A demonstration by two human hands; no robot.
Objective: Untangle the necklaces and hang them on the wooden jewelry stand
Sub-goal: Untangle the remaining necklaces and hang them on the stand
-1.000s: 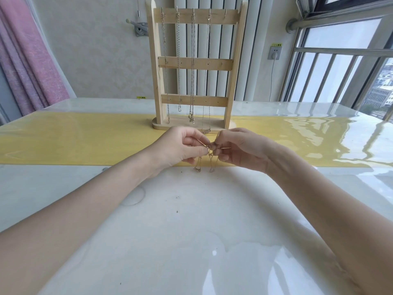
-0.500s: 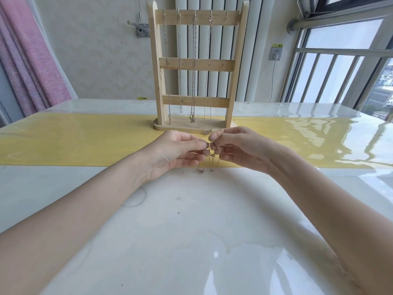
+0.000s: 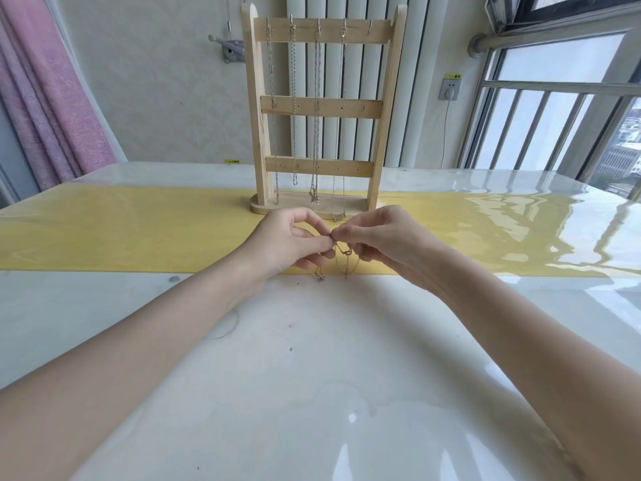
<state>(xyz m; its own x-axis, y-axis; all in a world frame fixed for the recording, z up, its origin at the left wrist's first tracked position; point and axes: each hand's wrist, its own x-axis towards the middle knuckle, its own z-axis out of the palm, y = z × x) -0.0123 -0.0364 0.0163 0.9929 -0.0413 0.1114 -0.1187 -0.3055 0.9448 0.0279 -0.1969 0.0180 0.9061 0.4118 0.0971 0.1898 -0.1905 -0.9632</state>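
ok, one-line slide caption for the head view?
Both hands, left hand and right hand, pinch a gold necklace before the wooden jewelry stand.

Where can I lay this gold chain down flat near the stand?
Bare yellow runner lies left of the wooden stand, and more to its right. The white tabletop between the forearms is bare too. It is crowded around the stand's base, where hung necklaces dangle just beyond both hands pinching the gold chain.

At the frame's centre, the fingertips of the left hand (image 3: pixel 291 243) and right hand (image 3: pixel 378 241) cover the top of the gold chain (image 3: pixel 341 260); its links and clasp are too fine to read. The pink curtain (image 3: pixel 52 98) is cut off at the left edge, and both forearms leave the frame's lower corners.
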